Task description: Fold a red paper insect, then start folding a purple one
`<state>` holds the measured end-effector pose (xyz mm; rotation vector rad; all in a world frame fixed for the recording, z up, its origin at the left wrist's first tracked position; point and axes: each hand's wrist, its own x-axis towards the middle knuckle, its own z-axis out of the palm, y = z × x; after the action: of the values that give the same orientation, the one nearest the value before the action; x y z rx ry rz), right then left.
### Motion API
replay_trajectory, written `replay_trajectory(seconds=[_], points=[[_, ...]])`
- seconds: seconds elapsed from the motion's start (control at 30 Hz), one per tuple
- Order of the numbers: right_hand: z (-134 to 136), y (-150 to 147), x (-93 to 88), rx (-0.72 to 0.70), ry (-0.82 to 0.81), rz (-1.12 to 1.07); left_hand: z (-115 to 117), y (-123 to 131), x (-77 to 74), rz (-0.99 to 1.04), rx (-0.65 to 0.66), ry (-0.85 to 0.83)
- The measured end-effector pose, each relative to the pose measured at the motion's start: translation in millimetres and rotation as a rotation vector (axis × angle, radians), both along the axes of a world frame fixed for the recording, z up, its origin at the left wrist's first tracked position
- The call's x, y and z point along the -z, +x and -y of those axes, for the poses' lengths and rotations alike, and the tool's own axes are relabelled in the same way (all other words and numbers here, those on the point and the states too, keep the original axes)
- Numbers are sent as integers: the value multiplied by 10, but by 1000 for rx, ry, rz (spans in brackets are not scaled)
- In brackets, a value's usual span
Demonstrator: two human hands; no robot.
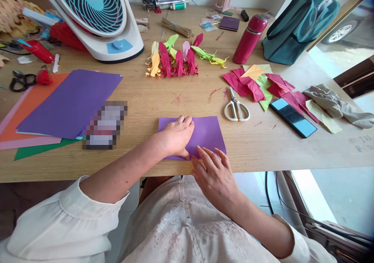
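Observation:
A rectangle of purple paper lies close to the table's front edge, under both my hands. My left hand bears down on its left half with bent fingers, holding it against the table, the thumb near the close edge. At the lower right, my right hand has its fingers spread, with the fingertips touching the paper near its close edge. Whether the sheet is folded there is partly hidden by the hands. White-handled scissors lie open just beyond the paper's right corner.
Coloured sheets and a pixelated object lie left. A fan stands behind them. Origami figures are grouped at the middle back. Rightward are a red bottle, folded papers, a phone and a teal bag.

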<state>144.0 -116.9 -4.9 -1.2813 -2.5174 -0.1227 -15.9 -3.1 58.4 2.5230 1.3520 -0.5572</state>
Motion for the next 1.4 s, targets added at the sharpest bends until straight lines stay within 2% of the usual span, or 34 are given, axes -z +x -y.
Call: replay_trajectory(seconds=[0.33, 0.67, 0.97, 1.27, 1.4], points=[[25, -38, 25, 43, 17, 17, -8, 9, 31, -14, 5, -1], [86, 56, 75, 66, 29, 5, -7, 3, 32, 3, -5, 8], [149, 263, 31, 131, 20, 32, -9, 2, 33, 11, 8, 20], [182, 691, -56, 258, 68, 80, -11, 7, 0, -5, -7, -7], [153, 564, -119, 254, 62, 52, -12, 5, 5, -4, -3, -2]])
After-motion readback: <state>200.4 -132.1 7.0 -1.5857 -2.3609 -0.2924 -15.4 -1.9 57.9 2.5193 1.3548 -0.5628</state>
